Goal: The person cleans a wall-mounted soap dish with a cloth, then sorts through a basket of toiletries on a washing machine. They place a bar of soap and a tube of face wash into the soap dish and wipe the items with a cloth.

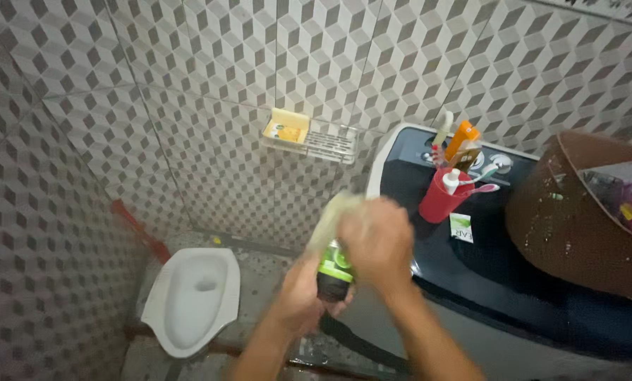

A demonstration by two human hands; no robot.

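We held a small bottle [334, 274] upright in front of us, above the wet floor, with our left hand [298, 300] wrapped round its dark lower body from below. Our right hand [378, 243] was closed over its top, blurred, with a pale yellowish-green cloth or sponge [333, 215] caught against the upper part; we could not tell whether the fingers gripped the cap or only pressed the cloth to it.

To work the top well, we judged that the left hand should clamp the base firmly and stay put while the right did the turning or rubbing, and that the bottle should stay upright so nothing spilled. Wet hands could slip, so a full-palm grip seemed wiser than fingertips.

The bottle looked black at the bottom with a bright green band and a pale round mark; its upper half was hidden.

Just beyond, to the right, stood a dark-lidded washing machine [471, 268] bearing a red cup [439, 197] of toothbrushes and a brown basin [577, 219]. Lower left lay a white squat toilet [192, 296]. Farthest off, a wire soap rack [316, 141] hung on the patterned tile wall [210, 63].
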